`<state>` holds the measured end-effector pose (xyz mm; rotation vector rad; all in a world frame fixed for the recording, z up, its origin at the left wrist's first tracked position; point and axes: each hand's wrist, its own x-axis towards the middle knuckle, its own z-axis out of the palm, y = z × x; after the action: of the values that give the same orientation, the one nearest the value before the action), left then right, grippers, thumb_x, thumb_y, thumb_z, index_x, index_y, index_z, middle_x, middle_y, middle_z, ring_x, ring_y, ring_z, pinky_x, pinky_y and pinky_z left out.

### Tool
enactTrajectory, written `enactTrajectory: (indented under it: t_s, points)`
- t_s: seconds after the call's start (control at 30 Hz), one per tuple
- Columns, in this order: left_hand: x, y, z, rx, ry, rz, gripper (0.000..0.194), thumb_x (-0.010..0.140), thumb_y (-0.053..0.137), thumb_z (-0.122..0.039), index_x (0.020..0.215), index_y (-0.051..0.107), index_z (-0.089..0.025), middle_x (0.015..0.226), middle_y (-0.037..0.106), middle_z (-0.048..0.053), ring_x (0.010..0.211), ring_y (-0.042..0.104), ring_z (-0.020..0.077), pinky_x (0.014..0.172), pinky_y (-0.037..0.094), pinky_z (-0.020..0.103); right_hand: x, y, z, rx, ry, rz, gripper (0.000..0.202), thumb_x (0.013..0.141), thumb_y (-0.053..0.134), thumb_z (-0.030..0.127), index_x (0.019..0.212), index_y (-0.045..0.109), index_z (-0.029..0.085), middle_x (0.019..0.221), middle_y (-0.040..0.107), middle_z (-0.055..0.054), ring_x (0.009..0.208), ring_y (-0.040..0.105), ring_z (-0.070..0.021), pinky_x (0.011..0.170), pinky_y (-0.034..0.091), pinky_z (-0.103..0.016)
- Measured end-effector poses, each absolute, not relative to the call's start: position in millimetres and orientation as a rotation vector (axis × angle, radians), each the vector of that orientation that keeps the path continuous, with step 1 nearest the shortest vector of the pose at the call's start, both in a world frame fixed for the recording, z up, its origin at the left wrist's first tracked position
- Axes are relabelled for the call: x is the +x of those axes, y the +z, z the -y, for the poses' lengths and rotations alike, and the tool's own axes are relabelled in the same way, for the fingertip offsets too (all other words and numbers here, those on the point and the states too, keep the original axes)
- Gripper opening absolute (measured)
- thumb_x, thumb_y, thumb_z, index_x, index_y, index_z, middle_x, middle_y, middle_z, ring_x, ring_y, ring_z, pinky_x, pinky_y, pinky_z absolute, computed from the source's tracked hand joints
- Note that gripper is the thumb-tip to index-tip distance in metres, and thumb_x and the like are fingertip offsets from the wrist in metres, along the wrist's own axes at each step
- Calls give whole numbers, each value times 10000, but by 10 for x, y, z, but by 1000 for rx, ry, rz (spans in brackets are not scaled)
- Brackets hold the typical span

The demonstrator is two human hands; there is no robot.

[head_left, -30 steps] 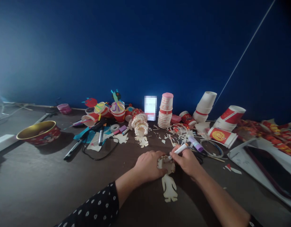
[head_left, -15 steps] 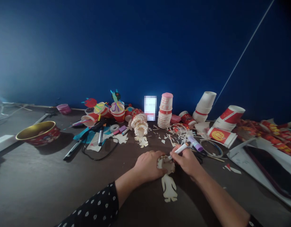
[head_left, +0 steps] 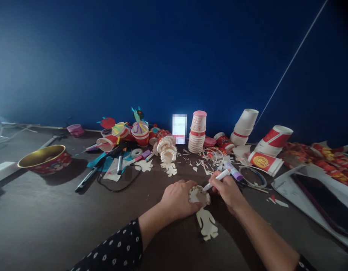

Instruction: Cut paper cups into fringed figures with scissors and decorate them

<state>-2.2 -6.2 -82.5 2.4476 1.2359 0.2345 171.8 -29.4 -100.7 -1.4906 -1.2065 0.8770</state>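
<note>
In the head view, a pale paper figure [head_left: 207,223] lies on the dark table, with a round, curled-edged cup part at its upper end. My left hand [head_left: 178,197] grips this round part from the left, thumb and fingers curved about its rim. A white marker pen [head_left: 220,178] is pinched in my right hand [head_left: 228,191]. Its tip points down at the upper right of the rim; whether it touches the paper is too small to tell. Beyond my hands lie similar curled paper figures [head_left: 168,153], nested together.
A stack of paper cups [head_left: 197,141] stands at the back. Purple glue stick [head_left: 233,171], paper scraps and a wire coil [head_left: 254,177] lie by my right hand. A phone [head_left: 326,203] rests far right. Left are a gold-lined bowl [head_left: 46,165] and black markers [head_left: 89,180].
The paper figure has turned, its lower end swinging to the right. My right hand has shifted slightly right with the marker, whose tip moved along the rim. My left hand keeps its grip.
</note>
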Motion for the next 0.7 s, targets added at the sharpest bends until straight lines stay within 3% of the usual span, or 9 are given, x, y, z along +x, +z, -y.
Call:
enactTrajectory:
  t_s: [0.13,0.7]
  points:
    - [7,-846,89,2425,253,-1294,519,621,508,-571,1070,519,-311,922,603,38,841,583,247,737,437,355,1705,-1006,292,-1502,851,1227,129,666,508,218,546,471,188,403,439,60,424,425,-106,429,324,-218]
    - [4,-830,103,2447,284,-1289,471,611,562,-513,1033,533,-306,889,600,24,831,580,227,706,436,320,1679,-990,314,-1545,663,1455,124,680,504,217,563,468,193,438,426,63,452,395,-112,455,308,-223]
